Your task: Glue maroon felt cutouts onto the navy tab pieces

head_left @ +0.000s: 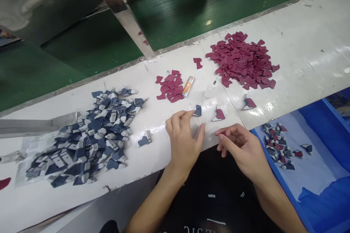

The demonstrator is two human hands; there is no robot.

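Note:
My left hand [182, 136] is over the white bench, its thumb spread from the curved fingers. Its index fingertip is at the edge of a small navy and grey part [198, 110], perhaps touching it. A maroon piece [223, 133], mostly hidden, is pinched between the thumb and fingers of my right hand [240, 143]. Just beyond the hands lie two grey parts with maroon faces, one part [219, 114] in the middle and another part [249, 103] farther right. A single navy and grey part [144, 139] rests left of my left hand.
A heap of navy and grey parts [93, 138] covers the left of the bench. Maroon pieces form a small pile [171, 86] and a large pile [243, 60]. An orange and white packet [188, 86] lies between. A blue bin [314, 131] holding finished-looking parts stands right.

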